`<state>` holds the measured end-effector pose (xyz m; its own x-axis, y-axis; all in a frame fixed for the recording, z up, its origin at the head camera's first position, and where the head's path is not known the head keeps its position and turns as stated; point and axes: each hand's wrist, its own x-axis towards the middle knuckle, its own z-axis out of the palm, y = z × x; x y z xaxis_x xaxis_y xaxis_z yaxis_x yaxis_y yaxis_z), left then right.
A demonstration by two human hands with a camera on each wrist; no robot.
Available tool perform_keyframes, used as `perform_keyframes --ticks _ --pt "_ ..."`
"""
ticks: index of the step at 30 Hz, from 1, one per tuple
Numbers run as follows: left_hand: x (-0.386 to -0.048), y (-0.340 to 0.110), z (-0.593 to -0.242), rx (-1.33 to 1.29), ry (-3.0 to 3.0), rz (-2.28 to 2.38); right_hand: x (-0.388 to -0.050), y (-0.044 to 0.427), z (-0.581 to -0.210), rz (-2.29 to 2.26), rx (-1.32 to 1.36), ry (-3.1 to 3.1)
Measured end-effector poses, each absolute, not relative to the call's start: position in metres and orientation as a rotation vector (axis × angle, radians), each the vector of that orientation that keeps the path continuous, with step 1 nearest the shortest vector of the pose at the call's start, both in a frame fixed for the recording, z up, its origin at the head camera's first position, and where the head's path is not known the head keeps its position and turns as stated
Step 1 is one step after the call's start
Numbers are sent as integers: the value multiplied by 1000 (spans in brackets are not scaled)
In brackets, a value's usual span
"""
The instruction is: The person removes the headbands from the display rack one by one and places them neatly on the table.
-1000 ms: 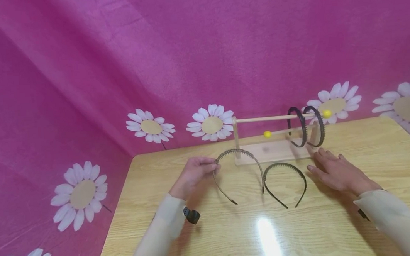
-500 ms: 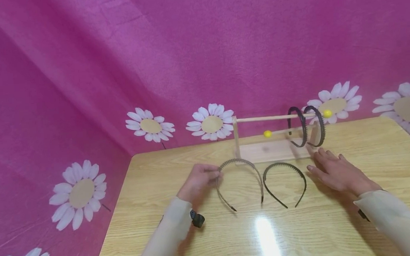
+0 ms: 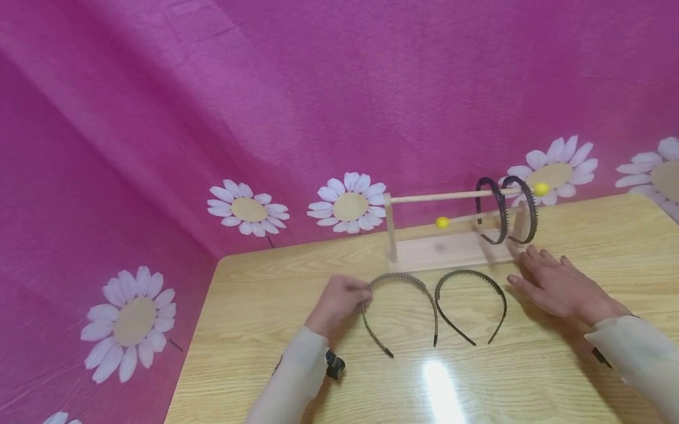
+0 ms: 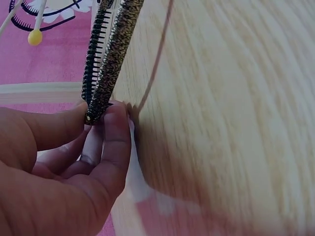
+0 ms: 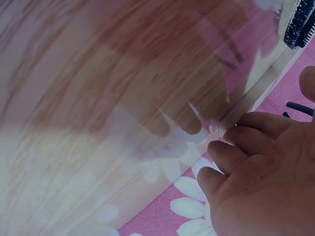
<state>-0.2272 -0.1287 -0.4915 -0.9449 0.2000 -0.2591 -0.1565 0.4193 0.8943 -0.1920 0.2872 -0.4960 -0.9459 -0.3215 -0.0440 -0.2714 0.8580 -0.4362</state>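
Note:
My left hand pinches the left side of a glittery, toothed headband between thumb and fingers; the left wrist view shows the hand on the gold-black band. Just right of it a dark toothed headband lies on the table. My right hand holds nothing, its fingers spread near the right end of a wooden stand. In the right wrist view that hand has relaxed fingers by the stand's edge. Two dark headbands hang on the stand's upper rod.
The stand's rods end in yellow balls, one at the upper right, one lower in the middle. The wooden table meets a pink cloth with daisies at its back and left.
My left hand has moved toward me and slightly right, bringing the glittery headband lower, beside the dark one. The right hand has stayed where it was.

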Motion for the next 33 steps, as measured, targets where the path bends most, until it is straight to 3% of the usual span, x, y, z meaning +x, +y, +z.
perform_keyframes --ticks 15,33 --pt "-229 -125 -487 -52 2446 1456 -192 287 -494 -632 -469 2915" --pt "-230 -127 -489 83 2571 1269 -192 286 -498 -627 -459 2921"
